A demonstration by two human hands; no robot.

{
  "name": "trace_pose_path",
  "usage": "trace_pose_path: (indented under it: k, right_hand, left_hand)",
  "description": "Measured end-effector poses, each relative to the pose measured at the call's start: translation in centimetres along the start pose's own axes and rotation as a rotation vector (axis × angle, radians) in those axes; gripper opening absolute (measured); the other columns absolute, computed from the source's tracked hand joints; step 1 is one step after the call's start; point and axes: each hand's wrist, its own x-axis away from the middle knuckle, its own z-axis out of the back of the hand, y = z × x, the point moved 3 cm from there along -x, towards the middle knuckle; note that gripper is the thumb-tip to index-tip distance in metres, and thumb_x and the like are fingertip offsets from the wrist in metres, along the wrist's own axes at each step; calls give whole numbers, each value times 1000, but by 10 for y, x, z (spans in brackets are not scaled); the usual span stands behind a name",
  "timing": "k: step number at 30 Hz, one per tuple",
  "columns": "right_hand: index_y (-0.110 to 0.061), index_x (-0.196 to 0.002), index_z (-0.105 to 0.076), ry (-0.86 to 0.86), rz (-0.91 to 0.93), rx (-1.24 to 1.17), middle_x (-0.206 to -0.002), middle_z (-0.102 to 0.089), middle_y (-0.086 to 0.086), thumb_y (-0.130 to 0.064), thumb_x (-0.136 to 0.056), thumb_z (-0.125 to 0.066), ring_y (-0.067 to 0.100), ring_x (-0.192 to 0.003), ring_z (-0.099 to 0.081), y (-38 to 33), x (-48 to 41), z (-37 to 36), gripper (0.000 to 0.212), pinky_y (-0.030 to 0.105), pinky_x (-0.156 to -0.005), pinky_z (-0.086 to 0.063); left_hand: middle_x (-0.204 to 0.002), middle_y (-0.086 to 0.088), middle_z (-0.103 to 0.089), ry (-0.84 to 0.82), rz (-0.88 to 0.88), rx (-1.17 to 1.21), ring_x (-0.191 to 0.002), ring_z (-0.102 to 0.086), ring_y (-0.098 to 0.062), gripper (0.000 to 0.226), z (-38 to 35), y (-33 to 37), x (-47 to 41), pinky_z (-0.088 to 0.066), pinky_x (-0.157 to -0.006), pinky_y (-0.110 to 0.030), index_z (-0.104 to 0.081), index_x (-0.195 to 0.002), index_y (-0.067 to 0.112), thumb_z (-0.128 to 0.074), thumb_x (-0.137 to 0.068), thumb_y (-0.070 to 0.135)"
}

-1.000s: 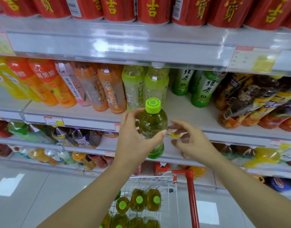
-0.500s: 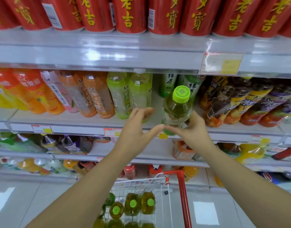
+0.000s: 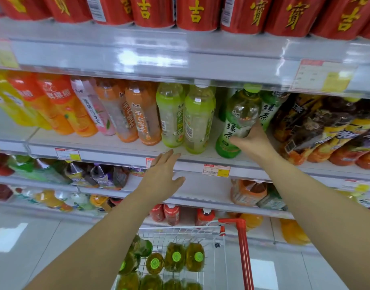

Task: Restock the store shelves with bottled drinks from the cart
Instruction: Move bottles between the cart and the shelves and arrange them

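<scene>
- One green-capped bottle (image 3: 243, 107), right of centre, leans in over the middle shelf (image 3: 108, 143) among the green tea bottles (image 3: 228, 132).
- The right hand (image 3: 254, 143) curls around its lower part.
- The left hand (image 3: 162, 176), mid-frame, has its fingers spread and holds nothing.
- The cart (image 3: 241, 243), bottom centre, carries spare bottles (image 3: 175, 256).

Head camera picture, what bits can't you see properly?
All in the head view.
Right hand: fingers hidden behind the green tea bottle.
Price tags: blurred, unreadable.
Bottles in the cart: cut off by the bottom edge, uncountable.
Red cans: tops cut off by the top edge.
</scene>
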Motion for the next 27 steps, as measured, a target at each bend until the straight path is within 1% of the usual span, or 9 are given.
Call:
trace_pose_path:
  k: [3, 6, 8, 10, 13, 16, 18, 21, 27]
  right_hand:
    - [-14, -130, -39, 0, -14, 56, -107, -54, -1, -5, -76, -69, 10, -94, -53, 3, 2, 5, 62, 16, -74, -40]
    - [-12, -124, -47, 266, 46, 110, -107, -57, -1, -13, -76, -72, 15, -98, -53, 24, 21, 10, 54, 30, -85, -46]
    - [-9, -112, -54, 420, 128, 135, -98, -56, 1, -11, -78, -68, 17, -91, -53, 33, 42, 2, 36, 39, -84, -47]
    - [-10, -104, -60, 354, 292, 333, -95, -58, 2, -12, -80, -66, 19, -91, -52, 33, 55, -20, 24, 38, -82, -45]
    - [-15, -117, -61, 252, 374, 616, -106, -59, 11, -18, -79, -64, 34, -102, -49, 40, 45, -39, 38, 39, -89, -38]
    - [-14, -124, -59, 250, 321, 676, -111, -55, 18, -8, -77, -60, 41, -106, -47, 40, 23, -33, 48, 45, -88, -40]
    - [-17, -130, -54, 187, 287, 720, -116, -51, 17, -12, -78, -55, 39, -107, -44, 35, 9, -31, 52, 44, -87, -39]
    - [-26, -142, -36, 52, 157, 770, -126, -38, 12, -18, -86, -51, 31, -116, -33, 29, -13, -35, 59, 38, -95, -32]
    - [-29, -147, -21, 2, 53, 876, -134, -30, 12, -22, -88, -50, 32, -124, -28, 21, -42, -39, 66, 43, -103, -33]
  left_hand:
    - [-158, 2, -5, -31, -11, -29, -145, -7, -24, 67, -1, -4, 1, -14, -115, -34, -22, -148, 21, -56, -92, 34]
    - [-158, 4, -2, -28, -26, -26, -145, -7, -22, 63, -1, -7, 3, -16, -113, -33, -28, -146, 21, -57, -91, 32]
    - [-158, 4, -2, -21, -30, -29, -145, -7, -22, 60, -3, -7, 4, -18, -113, -34, -31, -144, 21, -57, -91, 32]
    - [-158, 4, -1, -14, -30, -30, -145, -8, -23, 59, -5, -7, 4, -20, -112, -35, -33, -143, 21, -58, -91, 31]
    - [-158, 6, 0, -16, -36, -1, -143, -17, -23, 59, -6, -8, 5, -27, -111, -37, -34, -143, 20, -59, -90, 29]
    - [-158, 7, -3, -8, -50, 27, -140, -25, -23, 61, -5, -10, 4, -30, -109, -36, -33, -144, 19, -59, -90, 28]
    - [-157, 8, -4, 5, -55, 42, -139, -27, -21, 61, -5, -10, 3, -30, -107, -32, -32, -144, 19, -59, -90, 28]
    - [-157, 7, -5, 26, -60, 41, -137, -31, -17, 62, -6, -10, 2, -33, -103, -28, -33, -144, 18, -60, -90, 28]
    - [-157, 10, -4, 16, -62, 41, -137, -31, -18, 62, -7, -13, 1, -34, -103, -31, -31, -145, 20, -59, -90, 28]
